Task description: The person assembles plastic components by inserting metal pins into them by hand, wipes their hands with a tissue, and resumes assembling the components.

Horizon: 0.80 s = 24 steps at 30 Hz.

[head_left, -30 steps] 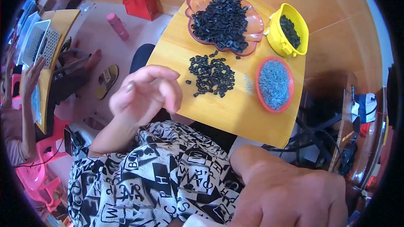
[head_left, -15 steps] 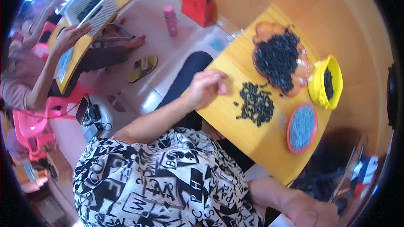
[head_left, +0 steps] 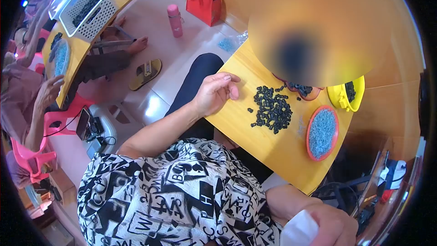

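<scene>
My left hand (head_left: pixel 215 93) rests at the near left edge of the wooden table (head_left: pixel 291 159), fingers loosely curled and apart, with nothing visible in them. To its right lies a loose pile of small black pieces (head_left: pixel 273 109). Low at the right, off the table, my right hand (head_left: pixel 336 224) is closed on a white tissue (head_left: pixel 300 231). A red-rimmed oval dish (head_left: pixel 322 133) holds many thin, grey-blue pieces. Behind the pile, a reddish tray (head_left: pixel 312 94) with more black pieces is mostly hidden by a blurred patch.
A yellow container (head_left: pixel 337 97) with black pieces stands at the table's right edge. At the left another person's hand (head_left: pixel 47 92) is by a second table with a white basket (head_left: pixel 68 23). A pink bottle (head_left: pixel 175 22), red bag (head_left: pixel 204 4) and slipper (head_left: pixel 145 74) are on the floor.
The white tissue in my right hand has come further into view. The co-worker's hand has moved down from near the basket. A blurred patch now covers the tray. The view has shifted slightly.
</scene>
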{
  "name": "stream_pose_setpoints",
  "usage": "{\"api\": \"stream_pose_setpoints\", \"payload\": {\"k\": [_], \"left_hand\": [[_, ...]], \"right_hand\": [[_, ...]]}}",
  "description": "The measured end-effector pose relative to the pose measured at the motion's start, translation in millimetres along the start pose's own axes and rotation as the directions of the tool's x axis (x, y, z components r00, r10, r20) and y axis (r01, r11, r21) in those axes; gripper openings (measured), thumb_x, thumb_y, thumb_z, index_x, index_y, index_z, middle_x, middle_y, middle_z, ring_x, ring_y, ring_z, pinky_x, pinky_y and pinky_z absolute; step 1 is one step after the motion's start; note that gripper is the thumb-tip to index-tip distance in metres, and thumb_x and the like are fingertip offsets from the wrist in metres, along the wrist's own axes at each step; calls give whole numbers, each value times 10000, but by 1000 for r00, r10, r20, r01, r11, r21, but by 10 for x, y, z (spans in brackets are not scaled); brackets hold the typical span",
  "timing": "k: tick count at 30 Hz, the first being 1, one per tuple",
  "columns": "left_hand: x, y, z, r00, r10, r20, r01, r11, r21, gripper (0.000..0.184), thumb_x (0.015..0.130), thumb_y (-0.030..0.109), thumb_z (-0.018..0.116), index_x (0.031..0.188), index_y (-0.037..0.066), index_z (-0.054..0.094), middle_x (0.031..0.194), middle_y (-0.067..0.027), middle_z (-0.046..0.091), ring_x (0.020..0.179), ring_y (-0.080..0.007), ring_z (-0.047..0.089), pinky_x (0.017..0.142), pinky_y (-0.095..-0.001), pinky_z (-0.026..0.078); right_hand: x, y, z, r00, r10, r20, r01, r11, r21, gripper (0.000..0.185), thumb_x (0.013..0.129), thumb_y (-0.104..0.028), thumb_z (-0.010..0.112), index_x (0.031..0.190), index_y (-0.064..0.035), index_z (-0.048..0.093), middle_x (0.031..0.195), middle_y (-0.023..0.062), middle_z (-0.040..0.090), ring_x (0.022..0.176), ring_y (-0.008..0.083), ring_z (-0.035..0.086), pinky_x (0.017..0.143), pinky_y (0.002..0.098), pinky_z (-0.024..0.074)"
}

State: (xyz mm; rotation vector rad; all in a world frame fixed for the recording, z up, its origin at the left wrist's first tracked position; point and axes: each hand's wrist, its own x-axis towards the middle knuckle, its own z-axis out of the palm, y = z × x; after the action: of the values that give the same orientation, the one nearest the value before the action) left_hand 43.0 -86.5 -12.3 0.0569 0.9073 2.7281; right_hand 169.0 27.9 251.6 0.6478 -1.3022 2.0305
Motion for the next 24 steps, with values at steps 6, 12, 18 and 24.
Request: {"api": "stream_pose_setpoints", "payload": {"k": [6, 12, 18, 24], "left_hand": [[8, 7, -14, 1000, 10, 11, -10, 1000, 20, 332, 871, 237, 474, 999, -61, 543, 714, -149, 593, 670, -218, 574, 680, -302, 442], [4, 14, 35, 1000, 4, -6, -4, 1000, 23, 322, 868, 229, 476, 980, -65, 539, 699, -139, 592, 650, -207, 559, 655, -295, 435], [-19, 4, 47, 1000, -10, 0, 11, 999, 47, 345, 874, 250, 459, 1015, -56, 532, 708, -117, 582, 688, -209, 555, 689, -299, 425], [-20, 61, 101, 999, -51, 12, 50, 997, 52, 328, 890, 234, 440, 1015, -56, 527, 711, -122, 582, 691, -211, 546, 705, -313, 413]], "right_hand": [[-78, -82, 70, 999, 41, -34, -46, 983, -179, 261, 651, -146, 703, 620, -172, 445, 609, -74, 475, 488, 56, 449, 537, 198, 368], [-78, -91, -6, 990, 62, 125, -44, 989, -140, 226, 682, -168, 663, 631, -152, 444, 600, -30, 487, 496, 123, 477, 534, 242, 394], [-213, -84, -224, 982, 25, 187, -49, 991, 124, 197, 702, -159, 627, 646, -137, 439, 611, -5, 479, 518, 148, 480, 535, 281, 399], [-200, -153, -423, 969, 7, 246, -97, 929, 357, 169, 723, -150, 590, 662, -121, 435, 622, 20, 472, 539, 173, 483, 536, 319, 405]]}}
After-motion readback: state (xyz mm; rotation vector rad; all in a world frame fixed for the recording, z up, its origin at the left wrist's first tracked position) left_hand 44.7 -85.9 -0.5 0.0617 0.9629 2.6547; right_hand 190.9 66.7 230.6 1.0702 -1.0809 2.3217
